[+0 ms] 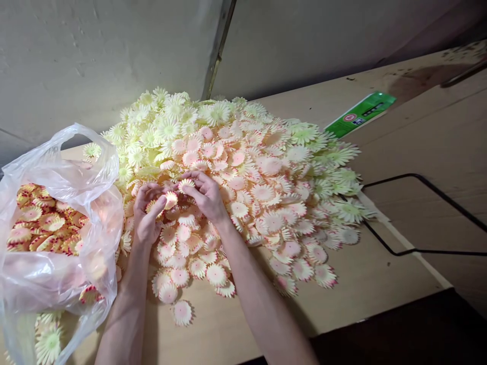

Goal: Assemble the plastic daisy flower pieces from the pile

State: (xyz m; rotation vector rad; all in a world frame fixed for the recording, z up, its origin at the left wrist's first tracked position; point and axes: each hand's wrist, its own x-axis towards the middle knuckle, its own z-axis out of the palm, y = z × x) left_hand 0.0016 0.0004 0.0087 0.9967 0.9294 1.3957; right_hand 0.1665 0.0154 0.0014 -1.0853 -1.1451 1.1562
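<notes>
My left hand (pixel 147 215) is closed on a small stack of artificial flower petal discs (pixel 171 200), cream with pink tips, pinched between thumb and fingers. Just to its right, my right hand (pixel 207 197) pinches a single petal disc (pixel 186 185) with pink-red edges. Both hands are close together over a wide heap of loose petal discs (pixel 262 192). The heap is pink and cream in the middle and front, pale green-yellow at the back and right. Some of the fingertips are hidden behind the discs.
A clear plastic bag (pixel 99 223) at the left holds red-edged petal discs (pixel 45 223). Green discs (pixel 49 342) lie below it. A green printed packet (pixel 361 114) lies behind the heap, and a bent black wire frame (pixel 414 177) sits at the right. A grey wall (pixel 114 50) backs the table.
</notes>
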